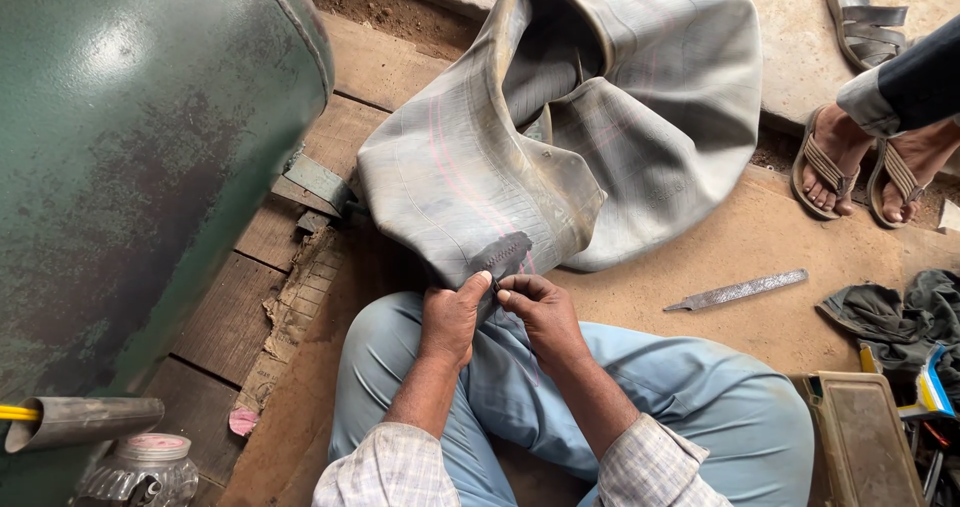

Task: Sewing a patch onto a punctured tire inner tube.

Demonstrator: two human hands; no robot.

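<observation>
A large grey rubber inner tube (600, 117) lies crumpled on the ground in front of my crossed legs. A dark roughened patch area (505, 254) sits on its near fold. My left hand (452, 317) and my right hand (535, 312) pinch the tube's edge just below that patch, fingertips touching a small dark piece between them. Both hands rest over my light blue trousers.
A big green metal tank (130, 157) fills the left. A metal file (738, 290) lies on the ground at right. Another person's sandalled feet (860, 167) stand at upper right. A glass jar (140, 467), a metal pipe (85, 419), rags (890, 312) and a toolbox (865, 437) sit nearby.
</observation>
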